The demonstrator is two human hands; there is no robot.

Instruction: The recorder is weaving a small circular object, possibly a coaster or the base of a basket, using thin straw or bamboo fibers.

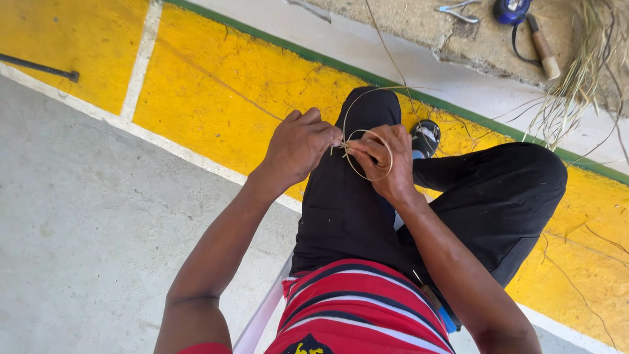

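Thin straw strand (pixel 367 134) looped in a small ring over my lap, held up between both hands so the coil stays tight. My left hand (pixel 298 147) fingers pinched closed on the loop's knotted end; my right hand (pixel 383 160) fingers curled, pinching the same strand. Straw bundle (pixel 576 72) lies well apart on the ledge.

Bare grey concrete floor (pixel 85 249) under me, left side. Beyond it a yellow painted band (pixel 223 98) cut by white lines (pixel 139 62), edged with a green stripe (pixel 314 56). Rough concrete ledge (pixel 485 46) at top. Strong daylight, hard shadows.
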